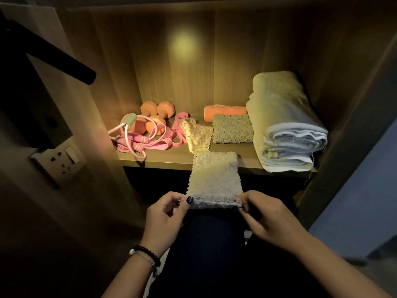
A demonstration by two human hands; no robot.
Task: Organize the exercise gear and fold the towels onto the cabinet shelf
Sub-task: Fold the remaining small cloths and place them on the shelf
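Observation:
A small pale fluffy towel (214,179) stretches from the front edge of the cabinet shelf (167,157) down toward me. My left hand (166,214) pinches its near left corner and my right hand (264,214) pinches its near right corner. On the shelf lie two orange dumbbells (153,117), a pink jump rope (137,138), a pink resistance band (178,127), a spotted yellow cloth (198,136), a folded green towel (233,130), a rolled orange towel (225,111) and a big folded white towel (285,125).
The cabinet's wooden side walls close in the shelf left and right. A wall socket (60,162) sits on the left panel, with a black bar (53,54) jutting out above it. Below the shelf is a dark space, and my dark-clothed legs (210,244) are under my hands.

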